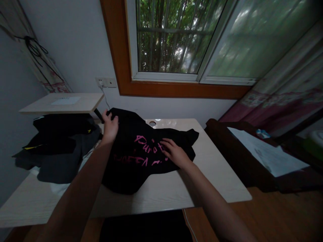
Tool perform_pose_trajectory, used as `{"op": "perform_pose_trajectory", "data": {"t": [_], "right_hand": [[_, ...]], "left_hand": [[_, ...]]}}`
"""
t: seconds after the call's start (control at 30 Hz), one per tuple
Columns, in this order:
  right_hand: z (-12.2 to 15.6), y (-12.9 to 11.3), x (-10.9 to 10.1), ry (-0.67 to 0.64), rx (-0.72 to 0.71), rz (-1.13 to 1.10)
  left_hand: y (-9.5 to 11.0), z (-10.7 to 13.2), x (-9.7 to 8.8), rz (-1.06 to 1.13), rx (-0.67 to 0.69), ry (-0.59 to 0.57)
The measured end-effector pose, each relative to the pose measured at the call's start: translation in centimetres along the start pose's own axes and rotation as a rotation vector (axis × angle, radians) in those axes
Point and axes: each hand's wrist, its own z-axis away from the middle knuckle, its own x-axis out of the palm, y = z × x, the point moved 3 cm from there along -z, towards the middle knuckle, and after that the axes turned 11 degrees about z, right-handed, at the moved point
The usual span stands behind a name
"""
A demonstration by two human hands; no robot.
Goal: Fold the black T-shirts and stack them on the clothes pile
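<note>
A black shirt (128, 141) with pink lettering lies spread on the pale table, somewhat rumpled. My left hand (110, 127) is at its upper left corner, the fingers bent a little and apart at the cloth's edge. Over the printed letters rests my right hand (176, 154), palm down with the fingers stretched out on the fabric. Part of the lettering is covered by that hand.
Dark and grey clothes (60, 161) are heaped at the left, partly beneath a raised shelf (63, 102). The table (217, 174) stands against the wall below a window (176, 40). A dark brown piece of furniture (234, 154) holding papers (270, 154) is to the right.
</note>
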Motion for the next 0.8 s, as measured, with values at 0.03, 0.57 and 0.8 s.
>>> {"op": "perform_pose_trajectory", "data": {"t": [0.03, 0.57, 0.8], "right_hand": [[-0.3, -0.5, 0.2, -0.037, -0.009, 0.069], [-0.9, -1.0, 0.1, -0.352, 0.09, 0.275], [-1.7, -1.2, -0.6, -0.111, -0.009, 0.097]], "left_hand": [[-0.2, 0.8, 0.2, -0.081, 0.026, -0.068], [-1.3, 12.6, 4.5, -1.157, 0.228, -1.097], [0.5, 11.1, 3.5, -1.043, 0.285, -0.784]]}}
